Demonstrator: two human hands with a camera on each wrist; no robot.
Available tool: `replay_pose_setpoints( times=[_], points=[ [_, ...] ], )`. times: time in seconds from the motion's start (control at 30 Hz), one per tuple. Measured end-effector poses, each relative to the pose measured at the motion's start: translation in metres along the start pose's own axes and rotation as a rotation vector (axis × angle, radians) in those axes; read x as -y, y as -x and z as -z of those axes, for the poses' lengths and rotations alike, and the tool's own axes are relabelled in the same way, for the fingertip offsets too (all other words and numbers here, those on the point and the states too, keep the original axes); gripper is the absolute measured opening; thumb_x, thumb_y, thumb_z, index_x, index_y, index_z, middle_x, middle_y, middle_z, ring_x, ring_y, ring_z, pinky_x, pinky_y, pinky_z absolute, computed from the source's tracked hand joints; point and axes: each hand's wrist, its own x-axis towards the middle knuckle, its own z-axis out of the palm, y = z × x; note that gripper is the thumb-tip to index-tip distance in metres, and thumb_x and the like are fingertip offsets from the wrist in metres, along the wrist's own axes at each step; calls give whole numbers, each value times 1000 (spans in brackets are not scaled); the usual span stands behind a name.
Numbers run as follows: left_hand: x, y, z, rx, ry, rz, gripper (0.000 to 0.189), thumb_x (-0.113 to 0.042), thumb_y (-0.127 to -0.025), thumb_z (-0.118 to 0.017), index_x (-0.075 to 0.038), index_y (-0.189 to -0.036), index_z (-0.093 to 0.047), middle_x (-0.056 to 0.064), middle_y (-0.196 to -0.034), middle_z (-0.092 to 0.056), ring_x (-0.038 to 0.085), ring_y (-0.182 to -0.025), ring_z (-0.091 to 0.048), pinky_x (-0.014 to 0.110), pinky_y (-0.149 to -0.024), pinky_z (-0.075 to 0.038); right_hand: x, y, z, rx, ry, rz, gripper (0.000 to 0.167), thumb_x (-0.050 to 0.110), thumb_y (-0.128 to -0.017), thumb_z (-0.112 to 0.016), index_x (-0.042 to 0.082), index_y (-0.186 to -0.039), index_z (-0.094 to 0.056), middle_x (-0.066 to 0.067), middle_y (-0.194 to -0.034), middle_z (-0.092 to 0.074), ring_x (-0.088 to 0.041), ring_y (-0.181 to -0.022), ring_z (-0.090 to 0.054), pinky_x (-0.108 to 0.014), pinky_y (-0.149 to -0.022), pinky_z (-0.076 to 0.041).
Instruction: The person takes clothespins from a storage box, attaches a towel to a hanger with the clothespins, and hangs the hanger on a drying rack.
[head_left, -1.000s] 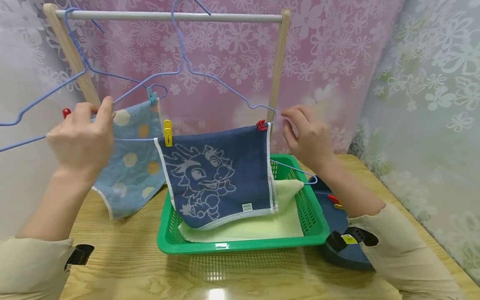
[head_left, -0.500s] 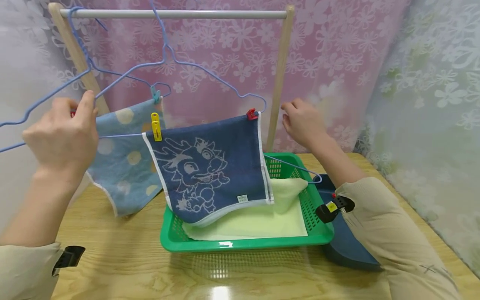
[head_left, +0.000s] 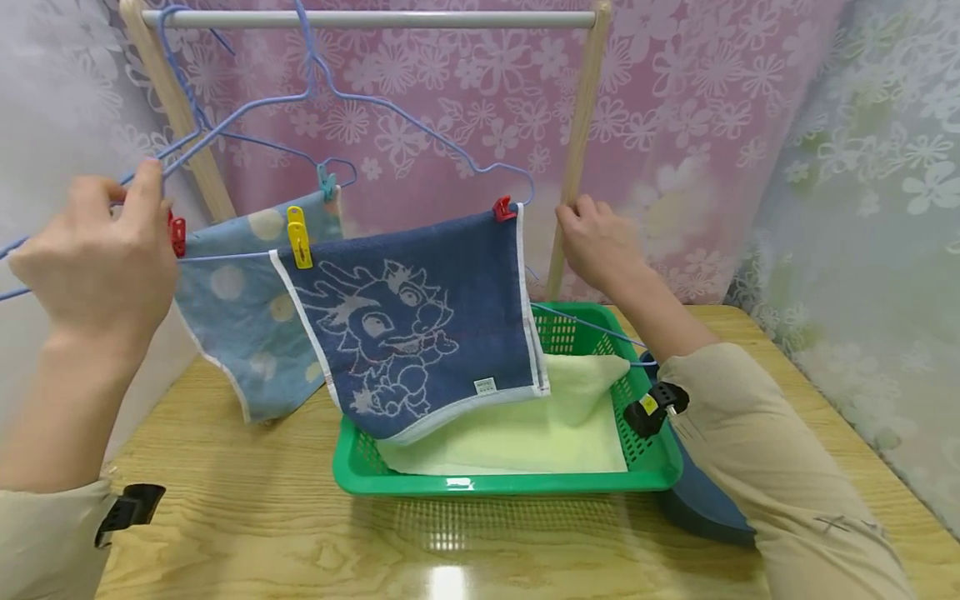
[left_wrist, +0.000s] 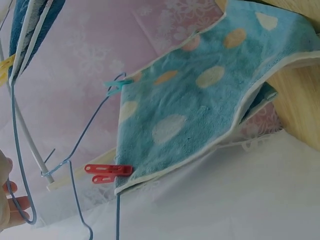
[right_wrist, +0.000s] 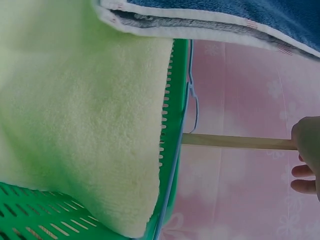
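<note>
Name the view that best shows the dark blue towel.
Head view: the dark blue towel shows its patterned front face-on. The left wrist view has it edge-on, cut off at the top; the right wrist view, only a lower part.

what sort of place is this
Probably an indoor laundry-drying spot: there's a wooden-legged rack, a towel clipped to a hanger, and a basket holding pale cloth.

- Head cam: up top, looks fwd + down, widest; gets L hand [head_left: 97,246], R hand [head_left: 598,243], worktop [head_left: 225,500].
- L wrist cam: closer, on its side, faces dotted towel [left_wrist: 192,105], shared w/ head.
- R wrist cam: v. close to basket [head_left: 525,484], also sideways; basket shared w/ head.
- All 3 share navy towel [head_left: 465,308].
</note>
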Motion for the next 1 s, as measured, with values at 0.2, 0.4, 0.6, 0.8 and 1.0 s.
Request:
replay_pose_setpoints(
  times=[0.2, 0.4, 0.6, 0.8, 1.0],
  points=[
    [10, -8, 15, 137, 74, 83, 30, -19, -98, -42, -2, -116, -59, 33, -89, -54, 54, -66, -49, 60, -52, -32, -2, -1, 1, 34, -25, -33, 25, 8, -92, -47, -1, -115, -56, -19, -97, -53, -33, -73, -51, -45, -51, -49],
    [33, -12, 19, 274, 115, 170, 35, -19, -100, -34, 1, -125, -49, 37, -100, -49, 51, -97, -48, 58, -74, -33, -5, -2, 3, 50, -29, -43, 27, 9, -93, -48, 0, -116, -57, -18, -100, -54, -34, -76, -53, -46, -51, -49],
    [53, -12, 15, 308, 151, 165, 36, -15, -101, -30, 7, -126, -44, 37, -107, -50, 49, -106, -46, 52, -90, -32, -6, -1, 3, 37, -33, -34, 26, 11, -92, -49, 2, -115, -57, -17, -98, -54, -34, -77, -53, -46, -51, -49],
    [79, -2, -2, 301, 213, 232, 38, -14, -101, -29, 3, -133, -41, 32, -124, -45, 41, -122, -38, 44, -105, -22, -4, 0, 3, 18, -49, -26, 25, 11, -91, -51, 3, -114, -58, -16, -99, -55, -34, -78, -54, -45, -50, -49],
    [89, 4, -8, 315, 199, 247, 41, -17, -102, -27, 3, -136, -39, 29, -133, -40, 38, -128, -33, 41, -109, -18, 0, -1, 4, 25, -60, -26, 27, 12, -91, -52, 3, -116, -57, -16, -101, -55, -35, -80, -55, -46, -50, -49]
  ],
)
